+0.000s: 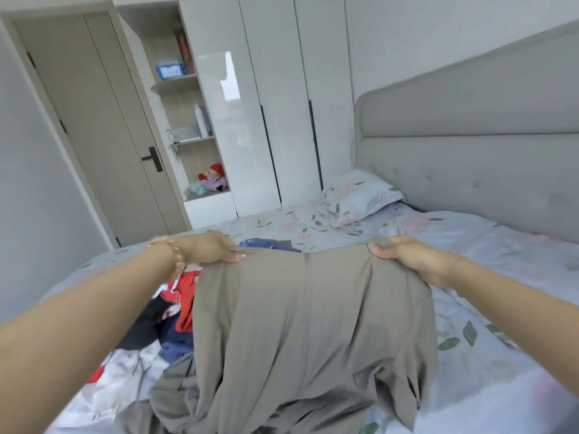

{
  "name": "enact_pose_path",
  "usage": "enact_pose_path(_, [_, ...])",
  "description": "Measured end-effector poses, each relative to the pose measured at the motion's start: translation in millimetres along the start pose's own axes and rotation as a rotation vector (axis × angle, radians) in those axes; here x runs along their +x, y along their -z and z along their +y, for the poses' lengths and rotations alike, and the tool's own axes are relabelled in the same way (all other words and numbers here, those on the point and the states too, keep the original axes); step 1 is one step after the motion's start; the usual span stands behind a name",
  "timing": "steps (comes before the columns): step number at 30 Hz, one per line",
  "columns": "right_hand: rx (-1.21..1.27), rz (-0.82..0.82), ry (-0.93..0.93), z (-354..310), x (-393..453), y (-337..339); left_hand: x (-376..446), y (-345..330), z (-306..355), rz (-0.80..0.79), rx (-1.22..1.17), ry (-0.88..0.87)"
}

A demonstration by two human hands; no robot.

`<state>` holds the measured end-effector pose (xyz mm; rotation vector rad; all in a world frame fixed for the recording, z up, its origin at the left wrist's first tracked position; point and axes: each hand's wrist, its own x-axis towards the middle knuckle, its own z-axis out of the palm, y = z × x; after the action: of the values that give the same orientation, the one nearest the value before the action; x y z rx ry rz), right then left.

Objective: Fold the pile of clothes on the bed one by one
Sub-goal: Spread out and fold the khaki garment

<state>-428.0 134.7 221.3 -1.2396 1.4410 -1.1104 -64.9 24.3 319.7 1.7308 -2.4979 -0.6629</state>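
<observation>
— Two hands, one garment: what fills the frame?

— Largest is the bed [488,245], under a pale sheet printed with pink flowers and green leaves, running from the middle right down to the lower edge. Over it, in the centre and lower centre, hangs a taupe garment [313,324]: plain grey-brown cloth, smooth across the top, with a seam running straight down its middle, and bunched into soft folds at the bottom where it meets the bed.

— And the rest of the clothes?

— A pile of clothes [175,311] lies at centre left, partly hidden behind the taupe cloth: red, black, navy and white pieces tangled together, with a blue bit showing just above the garment's top edge.

— How is the garment held?

— By its top edge, stretched between both hands. The left hand [206,247], with a beaded bracelet [170,253] at the wrist, pinches the upper left corner, its fingers [233,256] curled over the cloth. The right hand [410,256] grips the upper right corner, thumb on the front of the fabric.
</observation>
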Motion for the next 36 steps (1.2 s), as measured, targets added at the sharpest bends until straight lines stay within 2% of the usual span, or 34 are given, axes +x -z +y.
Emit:
enact_pose_path(2, [-0.148, 0.258, 0.091, -13.0, 25.3, 17.8, 28.5, 10.6, 47.6, 0.236, -0.112, -0.052])
enact_pose_path(3, [-0.202, 0.387, 0.163, -28.4, 37.7, 32.0, 45.3, 23.1, 75.4, 0.302, -0.331, -0.085])
enact_pose_path(5, [-0.234, 0.613, 0.328, -75.6, 53.5, 66.2, 74.0, 57.6, 140.1, 0.331, -0.887, -0.194])
enact_pose_path(6, [-0.218, 0.707, 0.407, -102.8, 56.2, 83.1, 82.0, 75.3, 170.6, 0.345, -1.091, -0.260])
enact_pose_path(8, [-0.183, 0.877, 0.555, -156.1, 49.4, 112.5, 85.0, 102.5, 220.4, 0.410, -1.236, -0.399])
enact_pose_path(11, [-0.201, 0.988, 0.723, -214.0, 26.6, 138.0, 79.7, 132.2, 257.2, 0.440, -1.354, -0.578])
enact_pose_path(15, [-0.367, 1.011, 0.881, -242.2, -6.1, 133.1, 73.5, 155.9, 251.9, 0.341, -1.529, -0.730])
enact_pose_path(17, [-0.461, 0.967, 0.888, -239.0, -13.5, 112.9, 71.4, 154.1, 234.8, 0.314, -1.625, -0.720])
enact_pose_path(19, [-0.527, 0.828, 0.857, -225.3, -12.8, 87.5, 75.1, 144.5, 204.8, 0.318, -1.702, -0.661])
enact_pose_path(22, [-0.614, 0.584, 0.702, -189.0, -2.7, 41.5, 86.5, 117.7, 142.1, 0.346, -1.735, -0.543])
enact_pose_path(25, [-0.592, 0.434, 0.604, -141.5, 4.7, -20.5, 89.7, 75.2, 72.9, 0.403, -1.731, -0.445])
enact_pose_path(30, [-0.445, 0.102, 0.459, -41.9, 20.5, -145.8, 105.1, -9.0, -79.8, 0.387, -1.646, -0.137])
enact_pose_path(33, [-0.433, -0.081, 0.379, 29.2, 23.5, -227.9, 94.1, -64.4, -176.4, 0.320, -1.531, 0.003])
enact_pose_path(36, [-0.523, -0.265, 0.314, 85.0, 19.8, -312.1, 67.5, -113.2, -266.8, 0.355, -1.460, 0.124])
